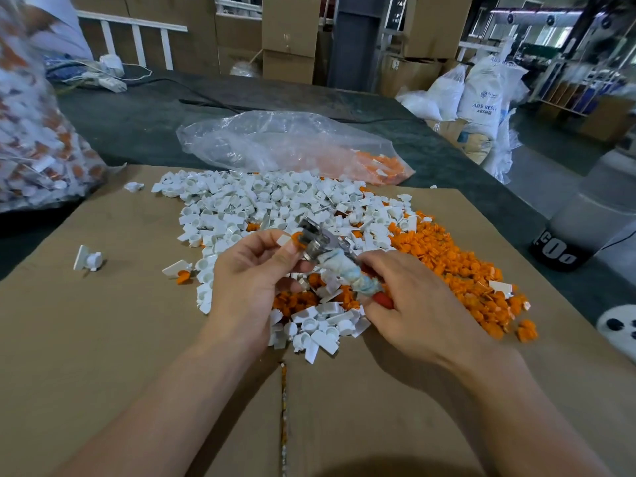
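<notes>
Now R hand (406,304) grips wrapped tool (339,271), head pointing up-left; L hand (247,273) pinches orange-capped pc (292,239).

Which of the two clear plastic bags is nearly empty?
The flattened clear plastic bag behind the white plastic pieces, holding few orange caps; the bag at the left edge bulges full.

The left hand (251,270) and right hand (406,297) are bare, like the forearms (172,390).
</notes>
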